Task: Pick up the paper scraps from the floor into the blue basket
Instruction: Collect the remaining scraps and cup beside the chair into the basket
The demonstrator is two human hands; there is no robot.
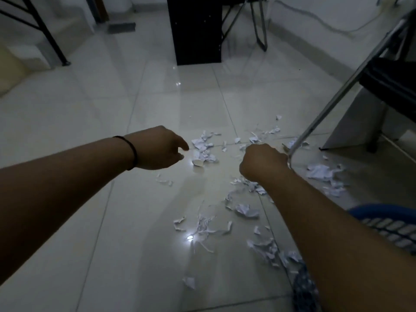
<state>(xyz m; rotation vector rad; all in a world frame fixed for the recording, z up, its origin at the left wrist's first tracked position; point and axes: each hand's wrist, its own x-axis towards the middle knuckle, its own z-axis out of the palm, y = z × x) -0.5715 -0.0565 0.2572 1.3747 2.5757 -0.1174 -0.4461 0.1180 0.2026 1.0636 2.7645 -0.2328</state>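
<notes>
Nothing can be confirmed as held. The left hand (161,148) is seen from the back, fingers bent downward w/ the index reaching toward the nearest clump of paper scraps (203,149); no paper shows between the fingers, but the fingertips are hidden, so whether anything is pinched can't be told. The right hand (263,162) is also back-on to the camera, knuckles up & fingers curled under; what lies inside the curl, if anything, is not shown.

Both arms are stretched fwd & apart, prob. so that two patches of litter can be worked at once. A black band (132,152) is worn on the left wrist.

The scraps are spread over the glossy floor tiles (90,104): one clump just beside the left hand, a thin line of bits beyond the right hand, a larger torn sheet (320,172) to the right, and strips plus crumpled bits nearer the camera, approx. centre-bottom. Most of the litter appears not yet collected, so the job is judged to be at an early stage.

The blue basket (382,212) is placed low right, partly hidden by the right forearm, its rim & slotted side visible. It is kept close to the right arm, presumably so handfuls can be dropped in w/o much travel.

A metal chair leg (326,111) slants down just beside the right hand, w/ a few scraps at its foot; those may be awkward to reach. A dark cabinet (194,30) stands well beyond.
</notes>
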